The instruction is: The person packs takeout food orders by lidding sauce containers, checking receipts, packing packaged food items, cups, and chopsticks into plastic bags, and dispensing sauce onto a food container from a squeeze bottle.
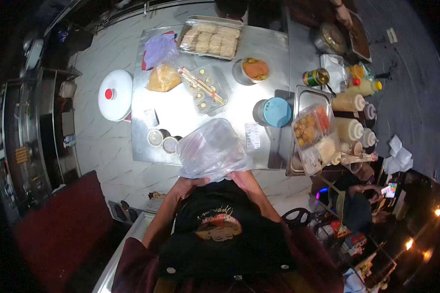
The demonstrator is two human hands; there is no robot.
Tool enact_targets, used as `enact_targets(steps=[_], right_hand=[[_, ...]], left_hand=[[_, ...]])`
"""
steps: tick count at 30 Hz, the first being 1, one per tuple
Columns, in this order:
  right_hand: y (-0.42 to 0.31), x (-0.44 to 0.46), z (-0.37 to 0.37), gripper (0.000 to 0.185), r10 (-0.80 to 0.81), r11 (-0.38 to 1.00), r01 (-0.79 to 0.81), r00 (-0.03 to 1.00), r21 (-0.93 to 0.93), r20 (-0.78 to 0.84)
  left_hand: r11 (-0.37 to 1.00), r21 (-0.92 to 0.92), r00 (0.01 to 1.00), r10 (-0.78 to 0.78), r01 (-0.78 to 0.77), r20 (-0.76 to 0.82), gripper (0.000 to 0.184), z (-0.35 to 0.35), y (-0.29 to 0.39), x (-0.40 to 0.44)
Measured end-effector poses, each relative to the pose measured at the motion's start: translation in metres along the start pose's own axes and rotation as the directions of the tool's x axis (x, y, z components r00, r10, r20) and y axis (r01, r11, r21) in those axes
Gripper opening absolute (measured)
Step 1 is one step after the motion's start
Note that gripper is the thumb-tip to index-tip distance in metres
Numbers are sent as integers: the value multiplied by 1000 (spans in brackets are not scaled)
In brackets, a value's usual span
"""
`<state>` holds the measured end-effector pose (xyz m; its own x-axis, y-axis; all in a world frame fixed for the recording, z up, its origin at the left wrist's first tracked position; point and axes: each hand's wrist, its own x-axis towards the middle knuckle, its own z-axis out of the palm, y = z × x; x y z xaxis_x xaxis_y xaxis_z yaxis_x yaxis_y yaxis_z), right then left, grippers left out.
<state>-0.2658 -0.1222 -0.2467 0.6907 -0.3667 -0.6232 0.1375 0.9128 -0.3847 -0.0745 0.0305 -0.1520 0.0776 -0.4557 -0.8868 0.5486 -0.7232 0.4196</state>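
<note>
- The translucent white plastic bag (212, 146) is at the frame's centre, over the near edge of the silver metal worktop (173, 110).
- The left hand (193, 182) has its fingers curled on the bag's lower-left edge.
- The right hand (240, 178) holds the lower-right edge, its fingertips hidden by plastic.
- Just left of the bag stand two small round pale-topped cups (156, 138).
- To its right lies a white printed paper slip (253, 136); farther right, a round blue-topped tub (277, 112).
</note>
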Motion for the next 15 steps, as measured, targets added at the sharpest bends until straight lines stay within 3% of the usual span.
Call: enact_targets(steps=[3, 5, 7, 8, 11, 14, 15], right_hand=[[-16, -13, 4, 43, 88, 965, -94, 996, -245, -34], [-22, -27, 20, 47, 112, 967, -133, 988, -217, -106], [-24, -37, 23, 50, 173, 964, -191, 978, -182, -113], [-25, -39, 19, 51, 222, 959, -232, 972, -163, -80], [-34, -49, 27, 55, 319, 932, -327, 945, -156, -74], [-62, -65, 66, 59, 305, 920, -308, 951, -242, -52], [-68, -68, 74, 61, 287, 917, -285, 957, -278, -35]], left_hand=[[985, 12, 985, -171, 172, -36, 82, -2, 35, -30], [965, -240, 992, -118, 103, -51, 78, -7, 28, -29], [780, -611, 990, 88, -140, -114, 72, -15, -2, 2], [841, -496, 972, 138, -216, -189, 70, -21, -6, 13], [858, -234, 850, 344, -457, -399, 63, -29, 23, 21], [724, -391, 794, 355, -568, -494, 69, -32, 59, 12], [768, -357, 792, 302, -532, -531, 69, -40, 70, 5]])
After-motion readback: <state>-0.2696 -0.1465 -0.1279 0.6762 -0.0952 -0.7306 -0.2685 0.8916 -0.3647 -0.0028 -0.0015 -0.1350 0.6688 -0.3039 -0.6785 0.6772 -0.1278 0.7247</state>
